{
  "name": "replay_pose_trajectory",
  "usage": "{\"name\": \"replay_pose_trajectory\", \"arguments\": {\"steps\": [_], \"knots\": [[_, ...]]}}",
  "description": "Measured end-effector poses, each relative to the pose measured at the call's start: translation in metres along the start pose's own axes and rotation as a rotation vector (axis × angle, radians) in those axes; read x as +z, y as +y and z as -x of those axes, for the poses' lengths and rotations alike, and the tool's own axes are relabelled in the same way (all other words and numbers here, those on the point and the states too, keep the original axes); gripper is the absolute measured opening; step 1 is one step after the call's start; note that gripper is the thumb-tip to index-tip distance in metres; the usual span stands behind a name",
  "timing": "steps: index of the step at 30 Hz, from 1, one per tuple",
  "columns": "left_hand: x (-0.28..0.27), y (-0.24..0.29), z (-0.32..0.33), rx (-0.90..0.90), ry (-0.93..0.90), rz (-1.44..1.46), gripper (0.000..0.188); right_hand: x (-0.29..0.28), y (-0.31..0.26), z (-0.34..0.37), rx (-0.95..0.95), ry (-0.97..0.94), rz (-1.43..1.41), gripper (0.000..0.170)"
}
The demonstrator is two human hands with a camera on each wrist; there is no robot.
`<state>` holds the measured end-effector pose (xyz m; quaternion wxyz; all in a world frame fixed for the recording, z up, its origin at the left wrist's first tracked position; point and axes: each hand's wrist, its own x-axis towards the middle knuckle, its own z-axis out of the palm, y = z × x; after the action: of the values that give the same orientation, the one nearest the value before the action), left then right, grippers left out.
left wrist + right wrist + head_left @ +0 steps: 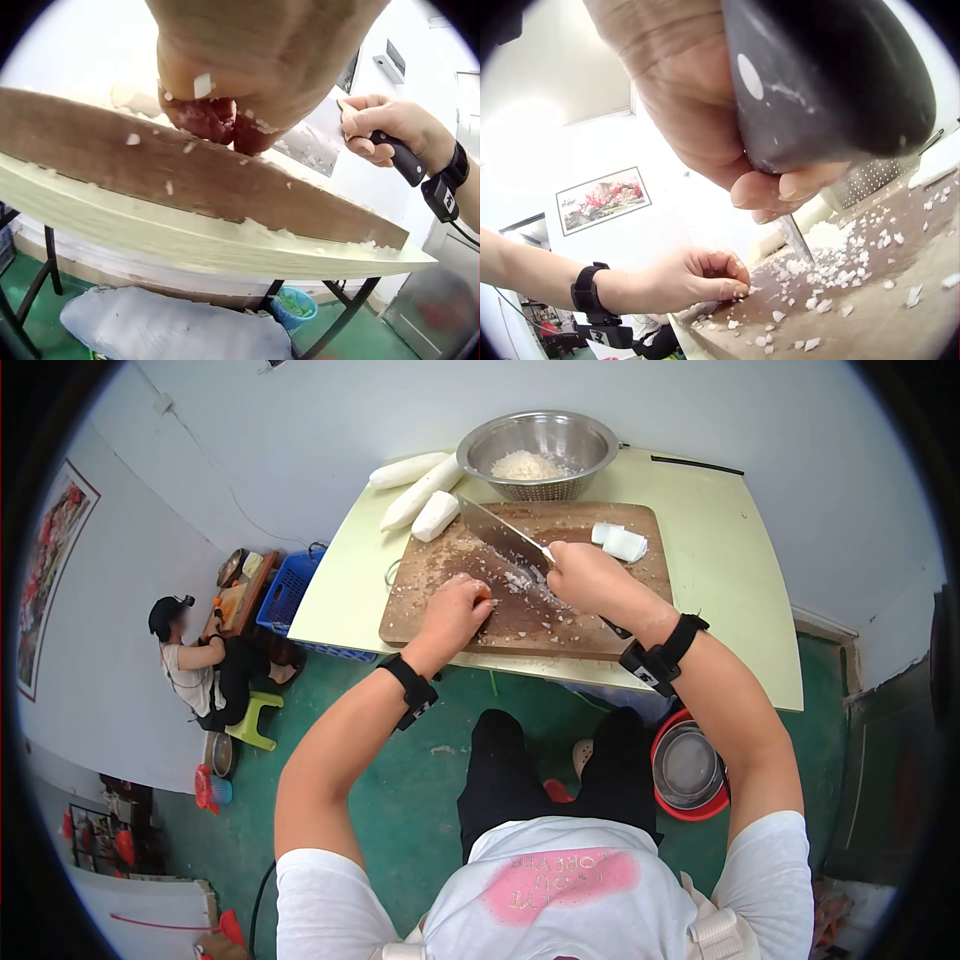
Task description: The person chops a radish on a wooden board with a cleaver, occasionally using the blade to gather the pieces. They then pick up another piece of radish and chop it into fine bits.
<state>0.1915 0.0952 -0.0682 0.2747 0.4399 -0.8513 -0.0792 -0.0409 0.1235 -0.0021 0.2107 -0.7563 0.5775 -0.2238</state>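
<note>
My right hand (590,582) grips the black handle (817,90) of a cleaver (490,530), its broad blade slanting across the middle of the wooden chopping board (410,625). Small white chopped radish bits (840,259) lie scattered around the blade and over the wood. At the board's left front, my left hand (460,610) rests with fingers curled and the thumb against them; a few bits cling to its skin in the left wrist view. Two white radish pieces (620,542) lie at the board's right. A cut radish (436,517) sits on its far left corner.
Behind the board stands a metal colander (478,452) holding a white chopped heap (525,465). Long peeled radishes (410,508) lie left of it on the pale table (720,560). A red basin (663,785) is on the floor at right. Another person (195,660) sits far left.
</note>
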Motion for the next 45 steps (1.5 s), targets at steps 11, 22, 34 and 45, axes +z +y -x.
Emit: {"name": "replay_pose_trajectory", "arguments": {"steps": [11, 22, 34, 45], "knots": [[0.028, 0.028, -0.028, -0.203, 0.049, -0.044, 0.017, -0.007, -0.002, 0.002, 0.071, -0.13, -0.018, 0.018], [0.025, 0.013, 0.001, -0.089, 0.326, 0.146, 0.01, 0.008, -0.001, -0.008, -0.116, -0.022, 0.162, 0.016], [0.023, 0.018, 0.001, -0.084, 0.288, 0.129, 0.012, -0.002, -0.001, -0.006, -0.042, -0.055, 0.181, 0.019], [0.013, 0.03, -0.01, 0.204, -0.029, -0.217, 0.019, -0.044, 0.027, 0.015, 0.132, 0.048, -0.284, 0.011]]}}
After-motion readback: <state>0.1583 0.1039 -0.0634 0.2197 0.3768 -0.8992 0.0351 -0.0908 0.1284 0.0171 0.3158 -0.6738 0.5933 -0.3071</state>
